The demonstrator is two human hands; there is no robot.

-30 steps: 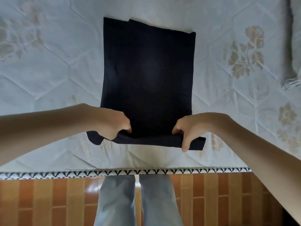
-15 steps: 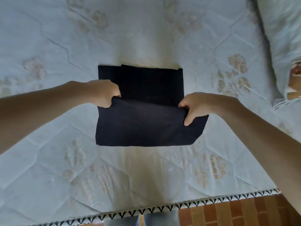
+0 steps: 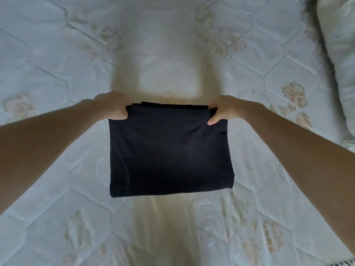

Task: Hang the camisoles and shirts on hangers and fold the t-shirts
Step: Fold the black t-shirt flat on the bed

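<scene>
T-shirt (image 3: 170, 150) lies doubled on the mattress (image 3: 57, 54), far corners pinched by left hand (image 3: 113, 104) and right hand (image 3: 222, 109); best square those edges before releasing.

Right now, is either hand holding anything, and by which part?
Both hold the folded black t-shirt: the left hand grips its far left corner, the right hand its far right corner.

Two bare forearms, no sleeves in view, left hand (image 3: 113, 104) and right hand (image 3: 223, 109) without gloves, rings or watch
</scene>
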